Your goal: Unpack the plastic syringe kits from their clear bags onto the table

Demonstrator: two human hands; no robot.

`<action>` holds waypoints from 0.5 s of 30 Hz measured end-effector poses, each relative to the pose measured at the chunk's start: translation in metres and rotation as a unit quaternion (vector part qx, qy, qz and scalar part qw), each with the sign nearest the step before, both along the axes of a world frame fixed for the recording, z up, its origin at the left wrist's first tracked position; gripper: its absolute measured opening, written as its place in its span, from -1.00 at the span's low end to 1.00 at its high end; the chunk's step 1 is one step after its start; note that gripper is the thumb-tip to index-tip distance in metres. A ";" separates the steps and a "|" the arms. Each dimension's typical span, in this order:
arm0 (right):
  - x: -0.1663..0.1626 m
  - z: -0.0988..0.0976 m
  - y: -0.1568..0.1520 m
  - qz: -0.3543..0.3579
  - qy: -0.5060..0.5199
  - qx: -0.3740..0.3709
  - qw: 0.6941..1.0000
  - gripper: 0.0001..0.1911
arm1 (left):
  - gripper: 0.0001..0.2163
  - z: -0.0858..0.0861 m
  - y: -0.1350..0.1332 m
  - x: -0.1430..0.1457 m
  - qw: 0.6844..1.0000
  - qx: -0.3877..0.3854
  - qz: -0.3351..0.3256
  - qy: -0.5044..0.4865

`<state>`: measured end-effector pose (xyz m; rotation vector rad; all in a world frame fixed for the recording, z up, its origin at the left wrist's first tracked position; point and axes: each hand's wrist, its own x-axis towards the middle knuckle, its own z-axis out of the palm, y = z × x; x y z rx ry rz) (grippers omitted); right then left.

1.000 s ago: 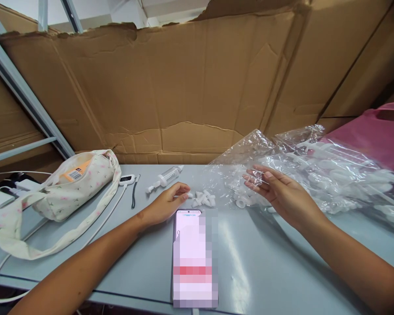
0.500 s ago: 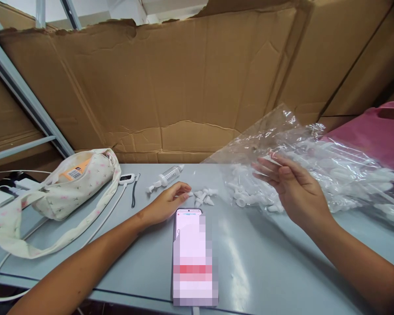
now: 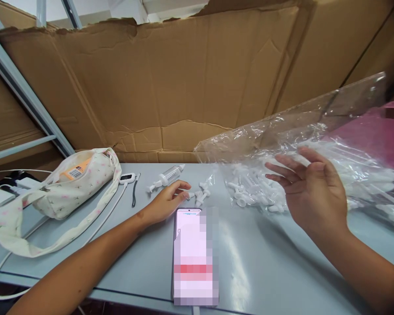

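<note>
So far only a few white caps (image 3: 202,194) lie loose by the relaxed, empty left hand (image 3: 164,203); the spread right hand (image 3: 315,194) lifts the plastic bag (image 3: 282,131), most parts inside.

Both forearms are bare up to the edge of the picture — no sleeve, no glove, no watch or bracelet is visible on them. The left hand (image 3: 166,202) and the right hand (image 3: 315,192) have no rings that I can see. The fingernails are short and without polish — the thumbnail of the right hand is rounded.
</note>
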<state>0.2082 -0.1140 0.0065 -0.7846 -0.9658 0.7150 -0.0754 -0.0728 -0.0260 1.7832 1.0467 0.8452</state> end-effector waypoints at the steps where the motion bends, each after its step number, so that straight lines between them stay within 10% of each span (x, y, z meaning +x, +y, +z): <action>1: 0.001 0.000 0.002 0.012 0.016 -0.012 1.000 -0.86 | -0.76 0.000 0.001 0.000 1.000 0.003 0.008 -0.009; 8: 0.011 -0.012 0.014 0.174 0.088 -0.189 0.963 -0.92 | -0.76 0.004 0.002 -0.001 0.993 0.021 0.044 -0.108; 15: -0.003 -0.017 0.002 0.380 -0.065 -0.303 0.872 -0.71 | -0.57 0.006 0.002 -0.004 0.971 -0.108 -0.036 -0.210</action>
